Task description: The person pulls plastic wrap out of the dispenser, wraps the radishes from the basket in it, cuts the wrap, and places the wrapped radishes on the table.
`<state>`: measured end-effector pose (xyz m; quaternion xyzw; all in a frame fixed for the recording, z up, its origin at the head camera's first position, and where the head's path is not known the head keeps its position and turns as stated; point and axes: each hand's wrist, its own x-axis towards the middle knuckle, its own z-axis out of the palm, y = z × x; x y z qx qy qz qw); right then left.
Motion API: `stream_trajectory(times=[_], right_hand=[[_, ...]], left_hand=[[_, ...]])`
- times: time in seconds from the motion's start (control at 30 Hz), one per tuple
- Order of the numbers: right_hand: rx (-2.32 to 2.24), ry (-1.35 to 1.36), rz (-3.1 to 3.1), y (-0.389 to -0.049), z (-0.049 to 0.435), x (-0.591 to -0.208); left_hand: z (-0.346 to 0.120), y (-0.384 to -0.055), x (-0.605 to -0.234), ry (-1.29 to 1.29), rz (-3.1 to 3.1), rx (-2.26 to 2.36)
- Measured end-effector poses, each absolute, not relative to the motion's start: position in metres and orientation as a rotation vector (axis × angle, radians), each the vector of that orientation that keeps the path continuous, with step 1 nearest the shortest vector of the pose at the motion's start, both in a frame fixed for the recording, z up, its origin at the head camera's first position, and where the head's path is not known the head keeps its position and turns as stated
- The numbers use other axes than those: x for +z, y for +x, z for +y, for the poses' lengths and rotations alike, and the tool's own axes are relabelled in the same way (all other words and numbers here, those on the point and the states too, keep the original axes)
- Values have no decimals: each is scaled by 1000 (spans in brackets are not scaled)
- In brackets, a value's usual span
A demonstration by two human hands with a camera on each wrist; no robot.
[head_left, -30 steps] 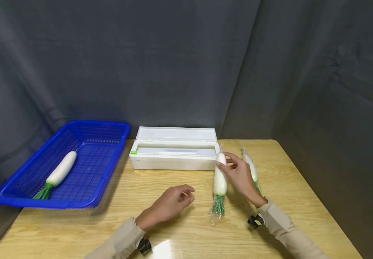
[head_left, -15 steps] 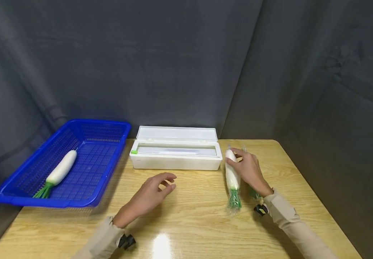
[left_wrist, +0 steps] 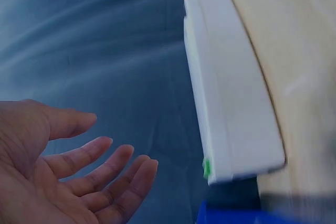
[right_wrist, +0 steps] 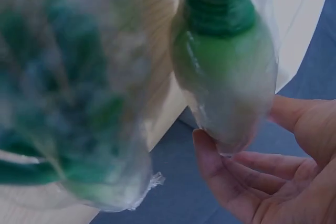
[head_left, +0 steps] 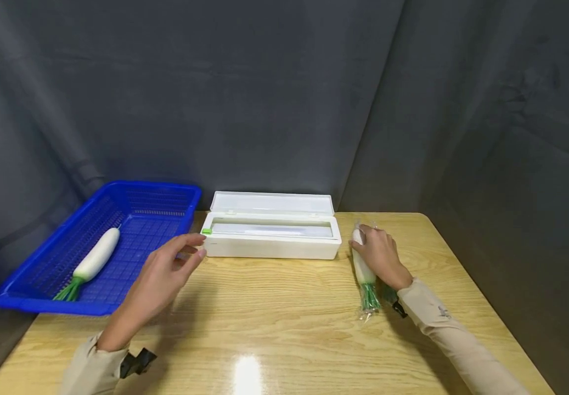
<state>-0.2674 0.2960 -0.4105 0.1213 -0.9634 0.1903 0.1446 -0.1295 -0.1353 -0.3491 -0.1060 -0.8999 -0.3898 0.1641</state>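
With fingers and thumb about its upper end, my right hand (head_left: 384, 257) grips a white radish (head_left: 363, 270) wrapped in clear film, green leaves toward me. In the right wrist view the wrapped radish (right_wrist: 226, 87) sits between thumb and fingertips. A second wrapped radish (right_wrist: 68, 103) lies beside it, blurred there and mostly hidden by the right hand in the head view. My left hand (head_left: 158, 280) holds nothing, its fingers loosely bent, in front of the blue basket's right side. An unwrapped radish (head_left: 97, 255) lies in that basket (head_left: 91, 310).
A white cling film dispenser (head_left: 271, 248) with a raised lid (head_left: 271, 203) and a green slider (head_left: 207, 231) stands at the table's back, between basket and wrapped radishes. Dark curtains (head_left: 215, 99) hang behind and at both sides of the wooden table (head_left: 284, 323).
The right hand has carried the wrapped radish rightward, away from the dispenser and beside the other wrapped one. My left hand has moved left, from mid-table to the basket's side.
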Motion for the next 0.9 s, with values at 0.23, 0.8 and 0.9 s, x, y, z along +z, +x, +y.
stream_trajectory(times=[0.23, 0.8, 0.9], right_hand=[[551, 282, -2872, -274, 304, -418], [490, 285, -2925, -278, 311, -430], [477, 297, -2915, -278, 310, -431]], left_hand=[[-165, -129, -351, -237, -2526, -951], [-189, -136, -363, -75, -2627, -772], [-192, -137, -363, -66, -2632, -759]])
